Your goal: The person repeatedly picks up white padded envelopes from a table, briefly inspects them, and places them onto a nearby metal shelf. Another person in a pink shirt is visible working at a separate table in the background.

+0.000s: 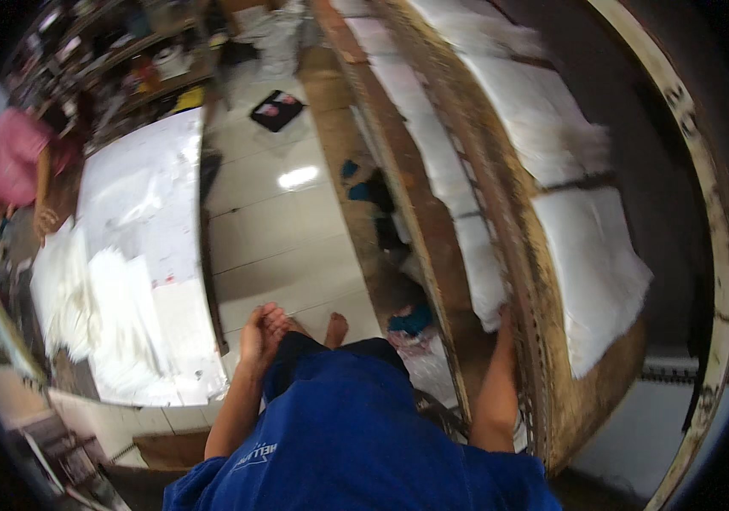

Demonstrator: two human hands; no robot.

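Observation:
My left hand (265,330) hangs over the tiled floor, palm partly turned up and fingers loosely bent, with nothing in it. My right hand (503,320) reaches to the long wooden bench at my right, beside the near end of a row of white cloth pieces (472,255) that lie along it. Its fingers are blurred, and whether they grip the cloth cannot be made out. On the raised board beyond, a white cloth sheet (593,272) lies flat, with more white sheets (535,119) farther along.
A white-topped table (185,324) stands at my left with a heap of white cloth (117,315) on it. Behind it a person in pink (19,157) reaches toward the heap. A black item (277,111) lies on the floor ahead. A curved metal rail (709,187) borders the right.

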